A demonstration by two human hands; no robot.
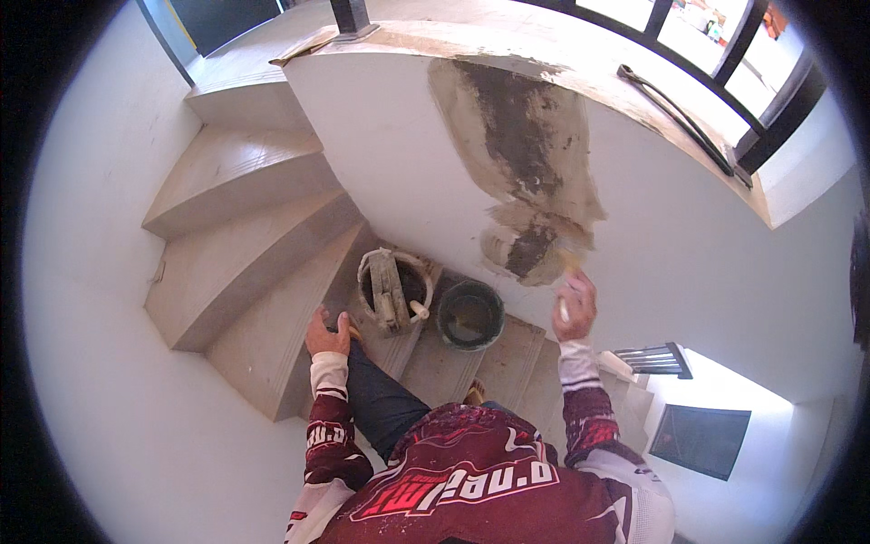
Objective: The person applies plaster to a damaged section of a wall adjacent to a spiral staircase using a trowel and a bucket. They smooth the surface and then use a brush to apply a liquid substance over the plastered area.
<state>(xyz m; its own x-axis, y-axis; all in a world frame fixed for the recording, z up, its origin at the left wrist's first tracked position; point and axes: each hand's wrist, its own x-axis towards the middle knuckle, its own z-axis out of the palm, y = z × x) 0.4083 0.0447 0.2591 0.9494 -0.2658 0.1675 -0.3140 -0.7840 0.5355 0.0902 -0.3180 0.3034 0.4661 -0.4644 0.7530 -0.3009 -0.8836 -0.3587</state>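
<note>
My right hand [575, 310] grips a small brush [568, 264] with a pale handle and yellowish bristles, held at the lower right edge of a dark grey and beige wet-looking patch [517, 136] on the white wall. My left hand [328, 335] is open with curled fingers, holding nothing visible, above the stairs near my leg. Between my hands on the steps stand a bucket [370, 295], with a mortar-caked trowel or float [388, 299] lying across it, and a dark round bucket [469, 315] with murky liquid in it.
Curved winder steps [245, 190] rise to a landing at upper left. A ledge [408, 41] tops the wall, with a long dark metal tool [671, 118] lying on it beside a black railing [761, 91]. A short railing [648, 358] and dark opening [698, 440] lie lower right.
</note>
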